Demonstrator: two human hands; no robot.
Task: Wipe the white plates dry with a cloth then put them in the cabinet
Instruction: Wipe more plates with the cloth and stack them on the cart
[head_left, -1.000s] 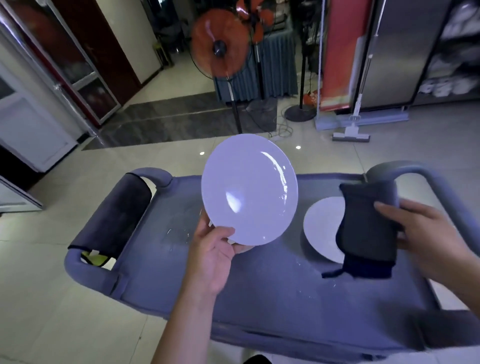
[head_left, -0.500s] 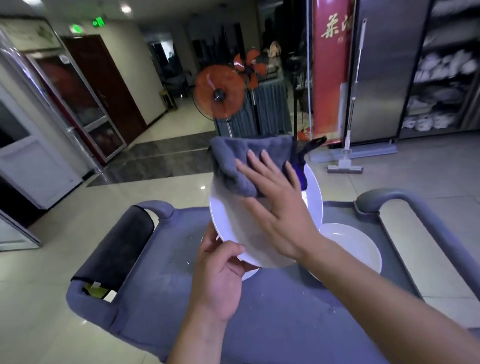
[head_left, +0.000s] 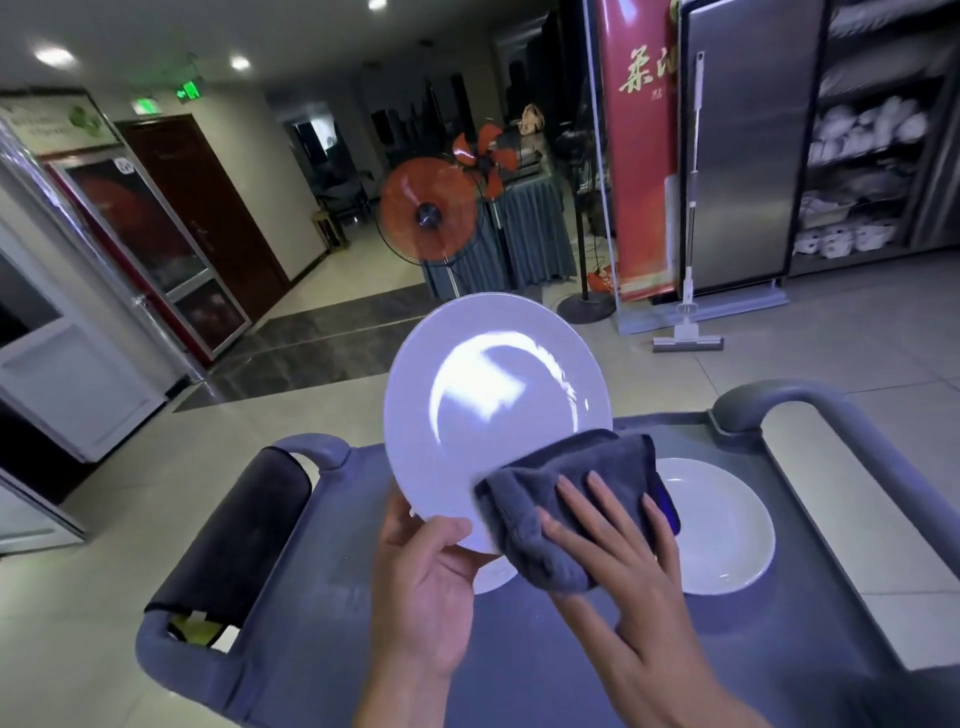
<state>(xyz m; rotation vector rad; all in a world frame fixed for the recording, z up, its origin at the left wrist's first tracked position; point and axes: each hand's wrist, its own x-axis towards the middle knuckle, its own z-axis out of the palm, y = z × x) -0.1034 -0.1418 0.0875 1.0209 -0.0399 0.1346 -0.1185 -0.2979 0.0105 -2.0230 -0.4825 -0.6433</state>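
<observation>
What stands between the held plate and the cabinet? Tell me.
The cart, with its raised handle, lies between the plate and the cabinet. Beyond it the floor looks bare; a mop stands left of the shelves.

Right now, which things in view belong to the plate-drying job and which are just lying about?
Job: plate in hand, gripped by the left hand; cloth pressed on it by the right hand; plate on the cart; cart.
Lying about: fan, mop, red banner.
</observation>
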